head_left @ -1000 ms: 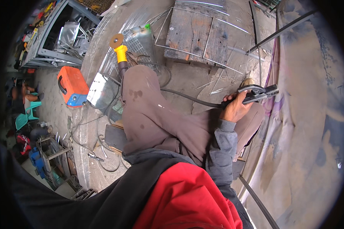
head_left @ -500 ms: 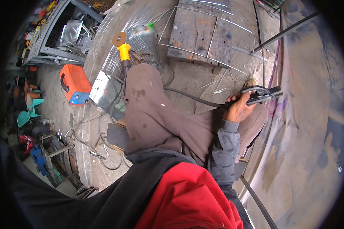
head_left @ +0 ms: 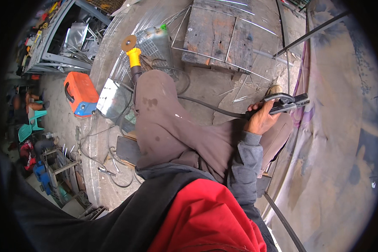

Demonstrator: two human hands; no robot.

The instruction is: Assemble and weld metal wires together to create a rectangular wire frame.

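Electrode holder [head_left: 287,106] coming last, we saw, left to right: no left hand; a grinder [head_left: 134,56]; a wire frame [head_left: 232,40], seemingly laid out on the wooden worktop [head_left: 197,35], joints too small to show what remained; our right fingers [head_left: 267,108] gripping that holder, apart from the frame.

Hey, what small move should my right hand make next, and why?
I'd perhaps turn the black electrode holder slightly in your right hand to check its tip. Thin rods show close to it in this view, and I can't tell whether one is clamped there. Your grip is closed around the handle, so a small turn looks manageable.
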